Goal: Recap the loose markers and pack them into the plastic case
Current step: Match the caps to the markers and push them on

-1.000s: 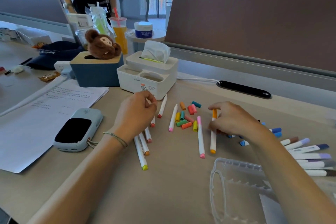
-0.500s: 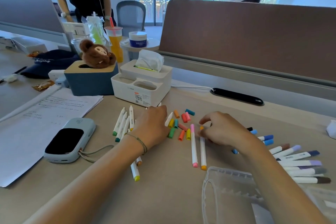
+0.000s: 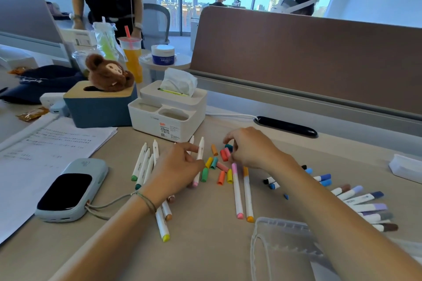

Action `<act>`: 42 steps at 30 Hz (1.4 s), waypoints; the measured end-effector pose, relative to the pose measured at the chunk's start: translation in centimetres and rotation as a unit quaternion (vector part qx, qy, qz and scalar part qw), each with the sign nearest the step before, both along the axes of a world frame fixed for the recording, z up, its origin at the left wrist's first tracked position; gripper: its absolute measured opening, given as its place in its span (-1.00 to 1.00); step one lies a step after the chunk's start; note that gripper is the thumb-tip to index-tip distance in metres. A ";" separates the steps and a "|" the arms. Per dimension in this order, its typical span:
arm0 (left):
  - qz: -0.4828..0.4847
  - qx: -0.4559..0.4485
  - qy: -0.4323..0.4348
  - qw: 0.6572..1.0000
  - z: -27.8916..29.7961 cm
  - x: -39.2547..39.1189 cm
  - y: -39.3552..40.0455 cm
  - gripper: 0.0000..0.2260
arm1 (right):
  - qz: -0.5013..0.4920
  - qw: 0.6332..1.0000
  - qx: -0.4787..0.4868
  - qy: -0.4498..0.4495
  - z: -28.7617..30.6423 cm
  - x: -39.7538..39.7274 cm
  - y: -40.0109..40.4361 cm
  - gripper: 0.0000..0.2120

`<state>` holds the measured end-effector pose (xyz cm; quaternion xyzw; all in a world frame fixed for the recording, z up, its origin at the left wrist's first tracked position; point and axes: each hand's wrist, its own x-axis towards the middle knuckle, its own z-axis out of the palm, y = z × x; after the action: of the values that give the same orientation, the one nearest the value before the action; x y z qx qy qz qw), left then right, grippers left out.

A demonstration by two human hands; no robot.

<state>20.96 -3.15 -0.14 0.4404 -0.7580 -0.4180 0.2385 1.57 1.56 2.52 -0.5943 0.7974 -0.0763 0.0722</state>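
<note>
Loose coloured caps (image 3: pixel 214 164) lie in a small pile at the middle of the desk. My left hand (image 3: pixel 177 167) pinches a white marker with a pink tip (image 3: pixel 199 159) between index finger and thumb, just left of the pile. My right hand (image 3: pixel 250 148) curls over the far side of the pile, its fingertips pinching a pink cap (image 3: pixel 226 153). Two uncapped markers, pink (image 3: pixel 237 191) and orange (image 3: pixel 247 194), lie side by side below that hand. More uncapped markers (image 3: pixel 142 164) lie at the left. Capped markers (image 3: pixel 365 207) are fanned out at the right. The clear plastic case (image 3: pixel 283 244) lies near the front edge.
A grey power bank (image 3: pixel 70 189) and papers (image 3: pixel 45 150) lie to the left. A white tissue box (image 3: pixel 169 114) and a blue box (image 3: pixel 98 109) with a plush toy stand behind the markers. A black cable slot (image 3: pixel 285 126) and a brown divider close the back.
My left hand moved right and took hold of the pink-tipped marker. My right hand left the orange marker and reached forward onto the caps.
</note>
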 end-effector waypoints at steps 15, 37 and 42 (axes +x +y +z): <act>-0.044 0.007 -0.003 0.999 -0.6 -0.3 0.2 -0.90 | -0.045 0.963 -0.139 -0.228 1.1 -0.9 2.8 -0.81; -0.156 -0.131 0.072 0.976 0.7 -0.8 2.9 -0.90 | -0.067 0.864 -0.243 -0.436 2.4 -0.7 7.6 -0.83; -0.156 -0.134 0.072 0.976 0.5 -0.8 3.1 -0.89 | -0.054 0.866 -0.254 -0.428 2.5 -0.6 7.6 -0.83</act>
<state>20.19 -0.10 0.40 0.2498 -0.8471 -0.3754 0.2811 0.99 9.14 5.01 -0.4569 0.6723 -0.5267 0.2486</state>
